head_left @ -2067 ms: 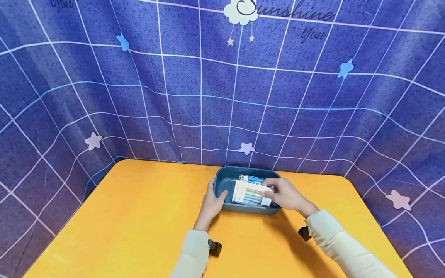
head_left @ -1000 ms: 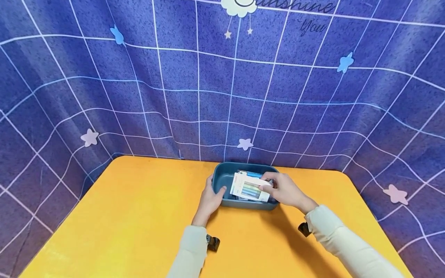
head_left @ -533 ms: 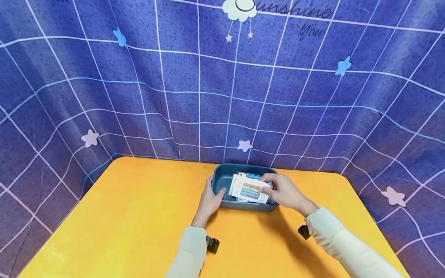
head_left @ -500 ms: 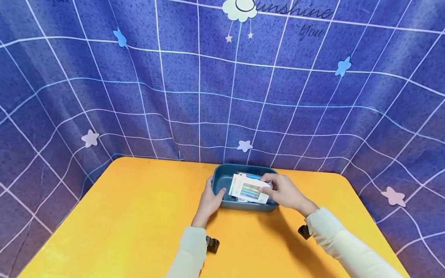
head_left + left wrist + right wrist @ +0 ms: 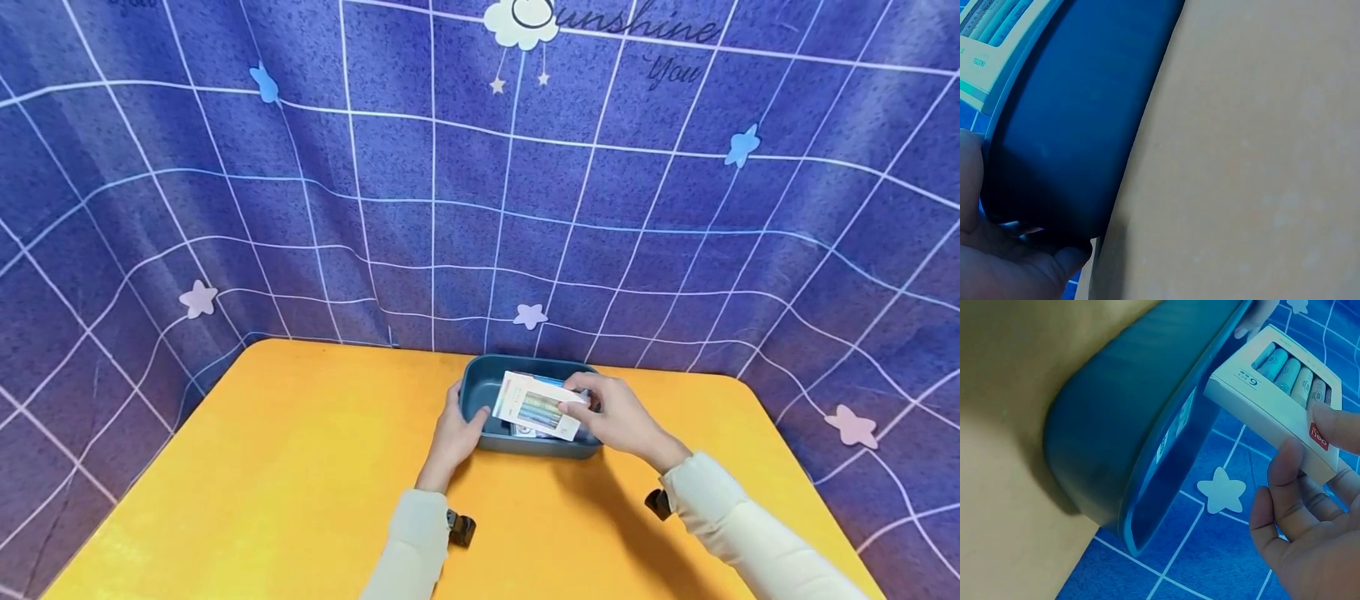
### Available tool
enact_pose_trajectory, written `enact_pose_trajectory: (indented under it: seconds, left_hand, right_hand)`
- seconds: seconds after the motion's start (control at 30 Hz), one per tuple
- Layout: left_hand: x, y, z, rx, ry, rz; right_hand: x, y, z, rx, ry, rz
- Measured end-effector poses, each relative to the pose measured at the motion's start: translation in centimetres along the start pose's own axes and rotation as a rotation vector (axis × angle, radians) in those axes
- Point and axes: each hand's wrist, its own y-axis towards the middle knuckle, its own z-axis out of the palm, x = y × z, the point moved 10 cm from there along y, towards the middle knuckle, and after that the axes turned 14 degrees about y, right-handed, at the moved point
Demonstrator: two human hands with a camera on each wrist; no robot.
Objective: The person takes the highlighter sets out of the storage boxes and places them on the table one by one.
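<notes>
The pen box (image 5: 536, 406) looks like a light load, a slim carton of thin card whose pens (image 5: 1287, 376) probably bring most of its weight. The card should be stiff enough along its edges to keep its shape, yet the broad face is cut away for a window, and a hard squeeze there could well buckle it or press on the pens. The smooth surface may slide a little under dry skin, so the solid end panel or the long side walls seem the safest places to take hold. The right hand (image 5: 617, 417) has it by one end — thumb on the windowed face, fingers bent behind and beneath — in a pinch only as wide as the carton is thick. The left hand (image 5: 456, 435) is curled over the left end of the dark blue-green bin (image 5: 540, 447), thumb inside the rim and fingers outside, against the wall. The box is held tilted above the bin's mouth, over flat packets (image 5: 524, 431) lying inside; the bin rests on the yellow bench (image 5: 300, 433). The carton is mostly white, with a row of pens in soft blue, green and yellowish tones showing through its window, a printed "6" on one side, and a small red label (image 5: 1318, 436) near the thumb.
</notes>
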Motion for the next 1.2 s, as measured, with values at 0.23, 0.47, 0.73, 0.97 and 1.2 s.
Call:
enact_pose_trajectory:
  seconds: [0.23, 0.47, 0.73, 0.97, 1.2]
  left_hand:
    - [-0.3, -0.1, 0.0, 0.002, 0.006, -0.002]
    - [0.0, -0.1, 0.0, 0.005, 0.015, -0.005]
    - [0.0, -0.1, -0.2, 0.002, 0.013, 0.007]
    - [0.1, -0.1, -0.1, 0.005, 0.019, 0.013]
    - [0.0, -0.1, -0.1, 0.01, 0.02, 0.032]
  right_hand:
    - [0.8, -0.5, 0.0, -0.008, -0.024, -0.037]
    - [1.0, -1.0, 0.0, -0.039, -0.022, -0.051]
    - [0.7, -1.5, 0.4, -0.073, 0.026, -0.034]
    - [0.3, -2.2, 0.7, -0.071, 0.091, 0.008]
    - [-0.7, -2.8, 1.2, -0.091, 0.163, 0.072]
